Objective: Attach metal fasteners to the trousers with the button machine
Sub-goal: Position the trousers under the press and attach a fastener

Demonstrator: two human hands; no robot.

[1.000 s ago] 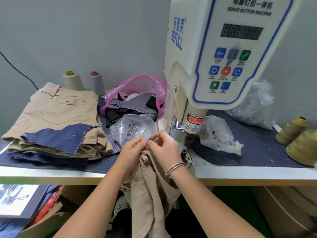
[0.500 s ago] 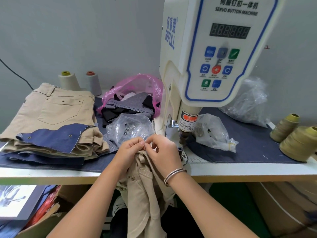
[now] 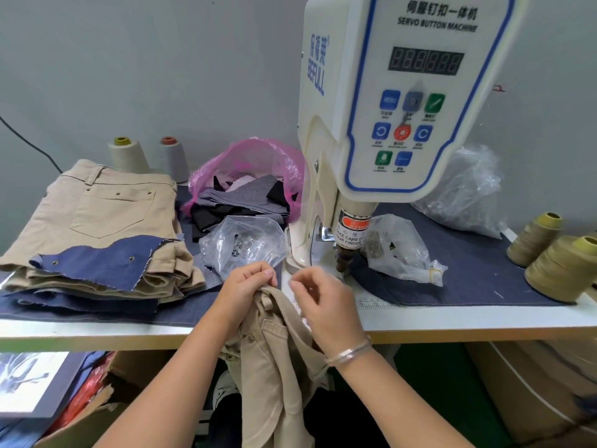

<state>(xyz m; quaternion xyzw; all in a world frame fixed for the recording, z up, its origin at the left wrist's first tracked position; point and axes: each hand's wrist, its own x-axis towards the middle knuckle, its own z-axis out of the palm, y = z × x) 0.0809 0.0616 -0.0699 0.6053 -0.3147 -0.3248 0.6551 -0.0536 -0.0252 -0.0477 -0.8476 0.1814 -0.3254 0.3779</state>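
Observation:
Beige trousers [image 3: 274, 367] hang from the table's front edge down between my arms. My left hand [image 3: 245, 286] grips their waistband at the top. My right hand [image 3: 326, 305] hovers just to the right of it over the same band, fingers curled, thumb and forefinger close together; nothing shows between them. The white servo button machine [image 3: 403, 92] stands right behind, its punch head [image 3: 344, 260] a short way beyond my right fingertips. A clear bag of metal fasteners [image 3: 242, 244] lies just behind my left hand, and another clear bag [image 3: 400, 250] lies right of the punch.
A stack of beige trousers [image 3: 106, 208] topped by a blue denim piece [image 3: 97, 260] fills the table's left. Behind sit a pink bag of fabric scraps [image 3: 248, 166] and two thread cones [image 3: 129, 155]. Olive thread cones [image 3: 562, 266] stand far right. Cardboard boxes [image 3: 533, 383] sit under the table.
My hands were pinching the waistband together at one spot. The right hand has now drawn away to the right, toward the punch, leaving a small gap; the left hand keeps its hold.

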